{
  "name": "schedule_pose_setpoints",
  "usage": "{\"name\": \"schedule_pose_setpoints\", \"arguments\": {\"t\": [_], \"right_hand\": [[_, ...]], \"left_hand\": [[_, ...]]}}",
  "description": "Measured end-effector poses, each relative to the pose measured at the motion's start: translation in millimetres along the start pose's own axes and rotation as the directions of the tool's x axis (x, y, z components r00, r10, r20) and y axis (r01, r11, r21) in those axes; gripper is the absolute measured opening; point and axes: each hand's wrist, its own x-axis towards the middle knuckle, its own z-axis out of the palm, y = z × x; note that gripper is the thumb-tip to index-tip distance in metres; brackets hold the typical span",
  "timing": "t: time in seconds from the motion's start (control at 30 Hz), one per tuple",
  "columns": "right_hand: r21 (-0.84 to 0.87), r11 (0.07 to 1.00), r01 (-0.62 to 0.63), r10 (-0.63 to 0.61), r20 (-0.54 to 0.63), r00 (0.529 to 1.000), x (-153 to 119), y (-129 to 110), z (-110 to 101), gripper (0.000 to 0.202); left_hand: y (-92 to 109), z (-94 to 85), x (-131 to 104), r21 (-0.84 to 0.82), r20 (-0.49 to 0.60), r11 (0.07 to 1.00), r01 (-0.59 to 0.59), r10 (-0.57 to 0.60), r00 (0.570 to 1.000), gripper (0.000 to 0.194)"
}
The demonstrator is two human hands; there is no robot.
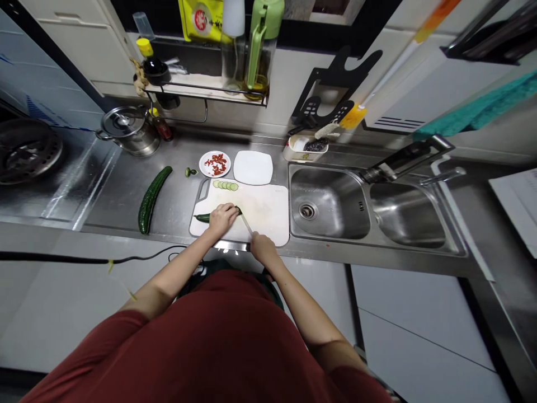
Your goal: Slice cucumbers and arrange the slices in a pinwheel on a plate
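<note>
My left hand (222, 219) is closed over a dark green cucumber (203, 218) that lies on the white cutting board (268, 207). Its cut end shows just past my fingers. My right hand (263, 248) grips a knife (246, 224), whose blade points up and left to that end; whether it touches cannot be made out. Several pale cucumber slices (225, 185) form a row near the board's top left. Left of the board, a whole cucumber (153, 200) rests on the steel counter, and small green end pieces (190, 172) lie behind it to the right.
Behind the board stand a plate with chopped red bits (215, 164) and a white square plate (253, 167). A double sink (329, 204) adjoins on the right. At the back left are a lidded pot (131, 131) and a small bottle (161, 124). Above hangs a shelf (201, 87) with bottles.
</note>
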Motion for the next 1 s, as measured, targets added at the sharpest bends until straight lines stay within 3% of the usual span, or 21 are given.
{"name": "schedule_pose_setpoints", "arguments": {"t": [0.27, 0.47, 0.73, 1.0], "right_hand": [[0.051, 0.998, 0.041, -0.04, -0.025, 0.999, 41.1, -17.7, -16.7, 0.028], [0.074, 0.995, 0.059, -0.055, -0.06, 0.997, 55.7, -22.1, -25.5, 0.029], [0.08, 0.996, 0.051, -0.049, -0.026, 0.998, 48.6, -10.9, -24.4, 0.031], [0.068, 0.997, 0.037, -0.038, 0.01, 0.999, 20.6, 8.7, -14.1, 0.03]], "left_hand": [[2.3, -3.0, 0.7, -0.012, 0.042, 0.999, 0.047, -0.046, 0.998, 0.03], [1.7, -4.7, 3.1, -0.017, 0.04, 0.999, 0.051, -0.05, 0.998, 0.03], [1.1, -5.8, 5.9, -0.014, 0.044, 0.997, 0.082, -0.082, 0.996, 0.028], [3.5, -12.2, 9.2, -0.036, 0.07, 0.991, 0.127, -0.125, 0.99, 0.027]]}}
